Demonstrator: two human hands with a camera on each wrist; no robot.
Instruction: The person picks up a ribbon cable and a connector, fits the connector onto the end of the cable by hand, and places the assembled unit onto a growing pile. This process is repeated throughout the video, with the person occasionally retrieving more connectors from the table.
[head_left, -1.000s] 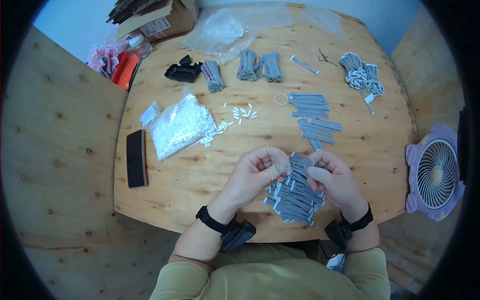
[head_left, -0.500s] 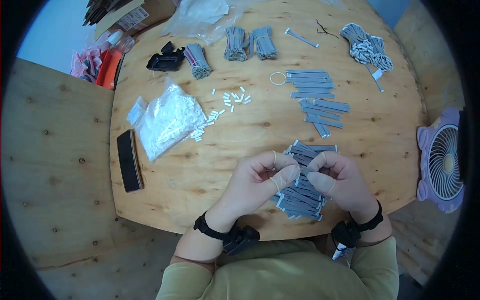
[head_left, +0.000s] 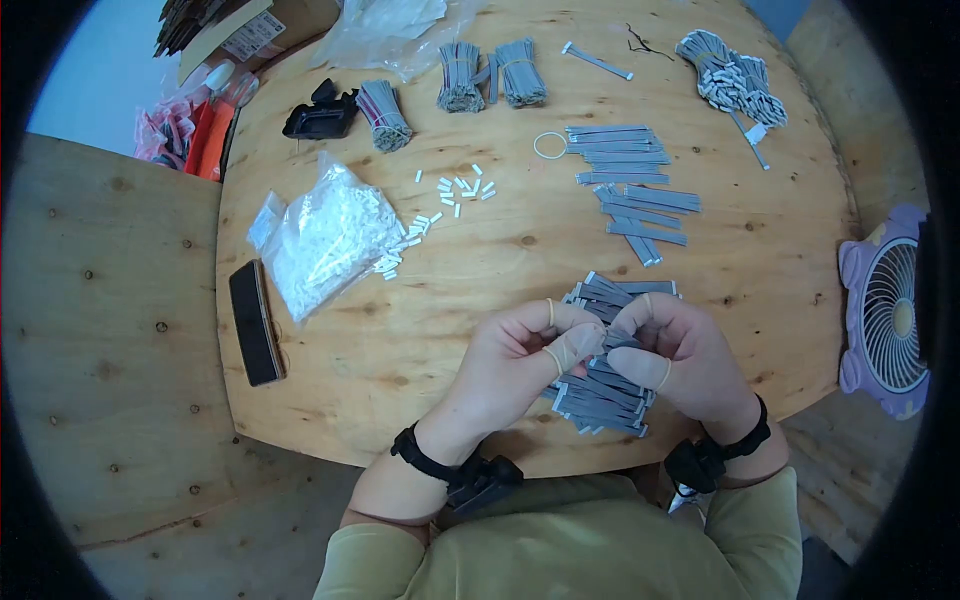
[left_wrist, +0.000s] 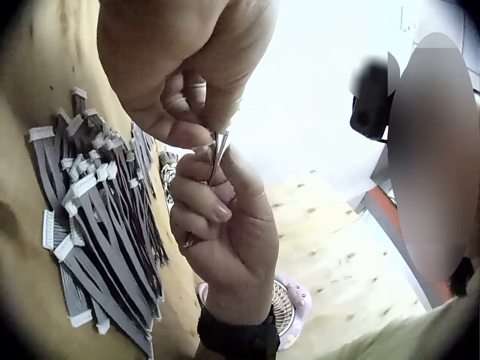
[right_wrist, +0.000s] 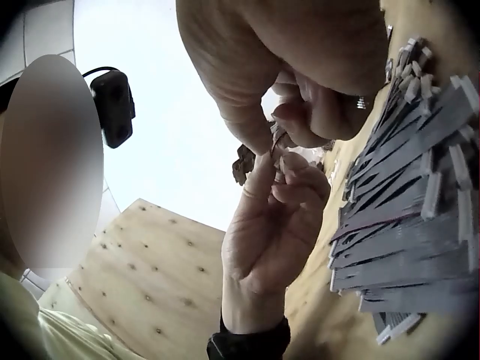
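Above a heap of grey flat cables with white end connectors (head_left: 600, 400), both hands meet, fingertips close together. The right hand (head_left: 685, 355) pinches a grey cable (left_wrist: 216, 159) between thumb and forefinger. At the cable's end, the left hand (head_left: 530, 355) also has thumb and forefinger pinched together; its fingertips hide what lies between them. Thin covers sit on the thumbs and forefingers. In the right wrist view the cable heap (right_wrist: 420, 232) lies beside the hands.
Loose grey cables (head_left: 620, 155) lie beyond the heap, near a rubber band (head_left: 550, 146). A bag of white pieces (head_left: 335, 240), a phone (head_left: 257, 322), cable bundles (head_left: 520, 72) and a black case (head_left: 320, 117) are on the table. A fan (head_left: 890, 315) stands right.
The head view has shifted, so the table items appear displaced. The hands have come closer together, and the right fingers are bent more closely around the cable.
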